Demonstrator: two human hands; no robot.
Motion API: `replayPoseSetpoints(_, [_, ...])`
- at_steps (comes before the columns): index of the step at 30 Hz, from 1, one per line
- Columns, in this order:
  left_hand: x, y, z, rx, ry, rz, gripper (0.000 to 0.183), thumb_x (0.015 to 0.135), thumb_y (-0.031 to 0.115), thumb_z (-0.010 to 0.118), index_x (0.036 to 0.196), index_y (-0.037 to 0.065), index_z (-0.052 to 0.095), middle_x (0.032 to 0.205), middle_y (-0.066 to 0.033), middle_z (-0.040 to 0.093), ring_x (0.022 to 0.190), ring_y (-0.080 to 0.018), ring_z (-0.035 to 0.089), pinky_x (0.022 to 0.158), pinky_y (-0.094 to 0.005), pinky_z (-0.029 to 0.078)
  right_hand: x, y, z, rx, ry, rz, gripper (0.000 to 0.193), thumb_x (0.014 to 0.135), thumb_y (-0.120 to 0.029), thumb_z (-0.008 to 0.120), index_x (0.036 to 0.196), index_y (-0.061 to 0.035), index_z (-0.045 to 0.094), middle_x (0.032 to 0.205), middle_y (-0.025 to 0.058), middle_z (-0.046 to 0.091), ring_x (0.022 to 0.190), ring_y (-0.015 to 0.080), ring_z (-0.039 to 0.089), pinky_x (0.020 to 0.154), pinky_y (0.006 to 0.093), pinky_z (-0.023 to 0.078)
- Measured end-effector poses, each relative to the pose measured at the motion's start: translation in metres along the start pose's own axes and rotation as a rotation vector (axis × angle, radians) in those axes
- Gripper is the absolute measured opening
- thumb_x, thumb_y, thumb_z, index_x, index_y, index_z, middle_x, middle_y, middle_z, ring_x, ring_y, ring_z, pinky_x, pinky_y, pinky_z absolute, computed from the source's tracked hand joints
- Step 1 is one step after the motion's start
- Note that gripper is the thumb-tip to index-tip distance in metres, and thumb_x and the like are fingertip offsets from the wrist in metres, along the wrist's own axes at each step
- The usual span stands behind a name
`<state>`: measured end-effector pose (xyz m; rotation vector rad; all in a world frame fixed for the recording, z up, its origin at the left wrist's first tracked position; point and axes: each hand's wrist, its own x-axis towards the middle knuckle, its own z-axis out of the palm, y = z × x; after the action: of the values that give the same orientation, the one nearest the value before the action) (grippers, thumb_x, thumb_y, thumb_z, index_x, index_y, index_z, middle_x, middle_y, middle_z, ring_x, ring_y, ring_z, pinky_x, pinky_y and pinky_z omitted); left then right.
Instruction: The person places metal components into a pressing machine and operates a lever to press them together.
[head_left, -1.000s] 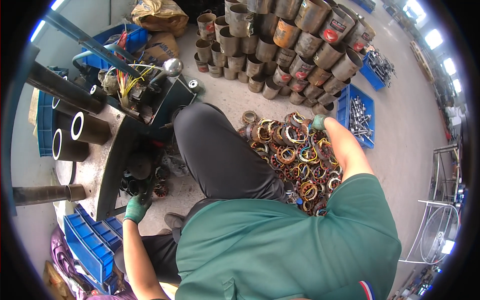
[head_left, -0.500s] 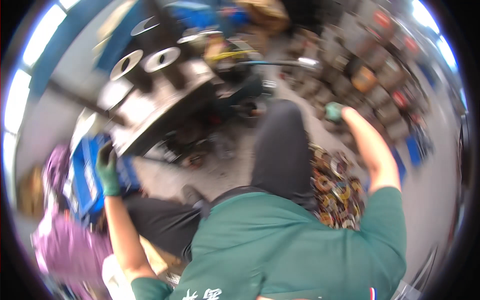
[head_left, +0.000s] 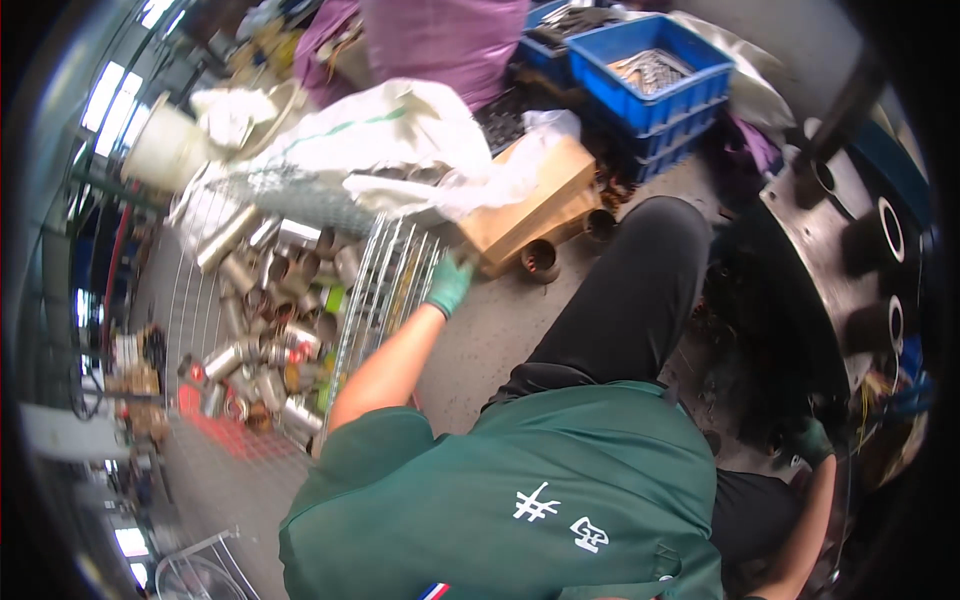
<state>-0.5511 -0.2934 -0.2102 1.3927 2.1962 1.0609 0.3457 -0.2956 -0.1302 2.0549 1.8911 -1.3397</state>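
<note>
My left grip [head_left: 450, 283], in a green glove, is hovering right beside the upper end of the wire basket [head_left: 372, 290], and from this angle I cannot tell whether it is touching the wires. The basket is standing to my left on the floor, its near side running alongside my forearm from lower left to upper right, and the loose metal cylinders [head_left: 298, 338] inside are lying beyond that side, pointing many ways rather than sharing one long axis. My left grip is being far the nearer one to them. Just to its right, a cardboard box [head_left: 535, 200] is sitting slantwise, and a short pipe [head_left: 540, 262] is standing on the floor with its mouth facing up. My left arm is stretching out from the shoulder, the forearm slanting up and to the right, with the back of the glove showing; the fingers are blurring, so I cannot tell whether they are closing on anything. My right grip [head_left: 808, 440] is hanging low on the other side of my bent knee [head_left: 650, 260], near the steel tabletop [head_left: 800, 215] carrying thick tubes [head_left: 865, 245]; shadow is hiding its fingers, so its state is escaping me too.
</note>
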Motion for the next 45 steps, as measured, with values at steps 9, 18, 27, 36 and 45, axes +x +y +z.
replayPoseSetpoints(9, [-0.215, -0.099, 0.084, 0.18, -0.525, -0.565, 0.037, 0.091, 0.034, 0.072, 0.119, 0.01, 0.077, 0.119, -0.02, 0.076, 0.114, -0.0375, 0.071, 0.1, -0.0471, 0.056, 0.064, 0.048, -0.027, -0.225, -0.043, -0.109, 0.029, 0.086, -0.019, 0.075, 0.109, -0.0008, 0.074, 0.09, 0.0152, 0.078, 0.079, 0.0307, 0.073, 0.072, 0.0425, 0.058])
replayPoseSetpoints(18, [-0.091, -0.056, 0.135, 0.303, -0.382, -0.152, 0.065, 0.087, 0.03, 0.078, 0.147, 0.017, 0.058, 0.141, -0.0188, 0.061, 0.128, -0.041, 0.061, 0.11, -0.0504, 0.05, 0.018, -0.028, -0.024, 0.104, -0.07, 0.28, 0.035, 0.096, -0.036, 0.07, 0.114, -0.0058, 0.073, 0.088, 0.0095, 0.076, 0.072, 0.0263, 0.072, 0.063, 0.0385, 0.057])
replayPoseSetpoints(27, [0.013, -0.037, 0.202, 0.17, -0.38, -0.249, 0.059, 0.076, 0.031, 0.087, 0.129, 0.01, 0.07, 0.129, -0.0203, 0.065, 0.117, -0.0394, 0.067, 0.101, -0.0468, 0.056, -0.011, -0.079, -0.032, 0.263, -0.058, 0.2, 0.053, 0.104, -0.053, 0.06, 0.131, -0.0082, 0.065, 0.101, 0.0117, 0.075, 0.081, 0.0303, 0.074, 0.068, 0.0416, 0.06])
replayPoseSetpoints(36, [0.022, 0.01, 0.206, 0.133, -0.009, -0.299, 0.044, 0.084, 0.037, 0.087, 0.101, -0.002, 0.076, 0.094, -0.0218, 0.077, 0.09, -0.0294, 0.076, 0.08, -0.0414, 0.059, -0.038, -0.185, -0.026, 0.166, 0.029, -0.067, 0.063, 0.107, -0.039, 0.059, 0.15, 0.0059, 0.053, 0.121, 0.0169, 0.075, 0.112, 0.0255, 0.069, 0.1, 0.0363, 0.052])
replayPoseSetpoints(45, [0.108, 0.174, 0.152, -1.505, -0.262, -0.569, 0.072, 0.098, 0.045, 0.072, 0.152, 0.002, 0.049, 0.155, -0.0194, 0.051, 0.143, -0.04, 0.048, 0.121, -0.0549, 0.041, -0.045, -0.197, -0.027, -0.166, 0.14, -0.407, 0.049, 0.093, -0.032, 0.072, 0.13, -0.0001, 0.069, 0.12, 0.0248, 0.072, 0.111, 0.0417, 0.069, 0.097, 0.0473, 0.056])
